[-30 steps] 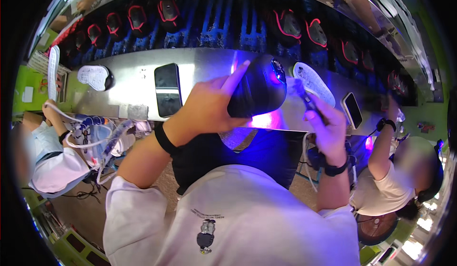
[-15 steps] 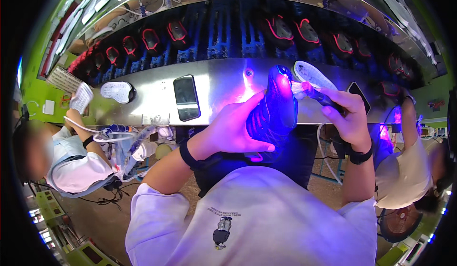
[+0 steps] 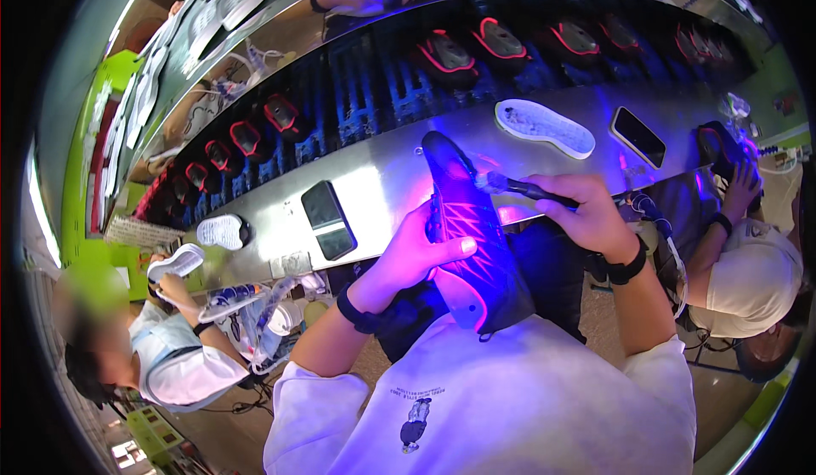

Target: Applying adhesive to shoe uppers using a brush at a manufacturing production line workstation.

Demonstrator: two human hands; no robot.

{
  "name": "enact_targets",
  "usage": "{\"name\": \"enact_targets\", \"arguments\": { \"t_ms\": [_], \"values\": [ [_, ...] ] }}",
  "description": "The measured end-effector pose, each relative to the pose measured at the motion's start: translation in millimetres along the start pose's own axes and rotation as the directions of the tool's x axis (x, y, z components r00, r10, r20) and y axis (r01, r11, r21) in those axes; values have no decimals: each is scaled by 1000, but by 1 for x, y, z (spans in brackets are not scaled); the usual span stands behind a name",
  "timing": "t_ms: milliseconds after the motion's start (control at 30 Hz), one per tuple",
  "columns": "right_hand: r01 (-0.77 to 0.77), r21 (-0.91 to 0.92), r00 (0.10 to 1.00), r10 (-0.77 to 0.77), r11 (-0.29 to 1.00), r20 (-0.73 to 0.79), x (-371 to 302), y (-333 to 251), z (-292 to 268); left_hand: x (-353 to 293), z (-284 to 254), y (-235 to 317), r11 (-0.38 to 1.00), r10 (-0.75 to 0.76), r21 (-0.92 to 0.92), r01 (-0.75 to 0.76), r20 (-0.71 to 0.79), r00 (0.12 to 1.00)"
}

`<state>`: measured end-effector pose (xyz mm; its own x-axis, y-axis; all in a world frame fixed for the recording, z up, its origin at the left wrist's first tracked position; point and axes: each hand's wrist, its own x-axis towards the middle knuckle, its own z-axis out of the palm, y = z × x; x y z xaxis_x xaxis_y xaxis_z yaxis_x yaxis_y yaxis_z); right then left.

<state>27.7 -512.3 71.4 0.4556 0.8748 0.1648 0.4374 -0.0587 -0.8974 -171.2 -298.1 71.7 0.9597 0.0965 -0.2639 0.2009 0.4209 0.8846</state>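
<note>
Under violet light, a dark shoe upper with pink-red lacing lines lies tilted in front of me, its toe pointing at the bench and its heel near my shirt. My left hand wraps round its side, thumb across the laced part. In my right hand is a dark-handled brush, gripped between thumb and fingers. Its pale bristles meet the edge of the upper near the toe. Beyond the brush, a white shoe sole rests on the metal bench.
Shoe uppers with red edges sit on a blue-lit conveyor behind the bench. Two phones and another white sole lie on the bench. One co-worker handles a sole at left; another holds a shoe at right.
The shoe has been turned, so its laced top now faces up and its heel points toward me. The brush has shifted slightly down and left along it. My view has tilted.
</note>
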Motion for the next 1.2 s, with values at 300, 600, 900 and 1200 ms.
{"name": "enact_targets", "arguments": {
  "t_ms": [300,600,900,1200],
  "values": [
    [-59,42,998,59,997,10,-33,10,5,9,-2,-15,989,-107,-109,101,-48,993],
    [-200,65,945,175,978,276,-63,-20,-14,-11,-16,-22,982,-75,-183,43,-169,983],
    [-243,-149,954,263,959,142,-72,-53,-15,-20,-10,-24,995,-13,-102,-14,-255,967],
    [-119,-135,964,147,984,223,-56,-40,-40,-11,-2,-14,984,-58,-179,12,-253,966]
  ]
}}
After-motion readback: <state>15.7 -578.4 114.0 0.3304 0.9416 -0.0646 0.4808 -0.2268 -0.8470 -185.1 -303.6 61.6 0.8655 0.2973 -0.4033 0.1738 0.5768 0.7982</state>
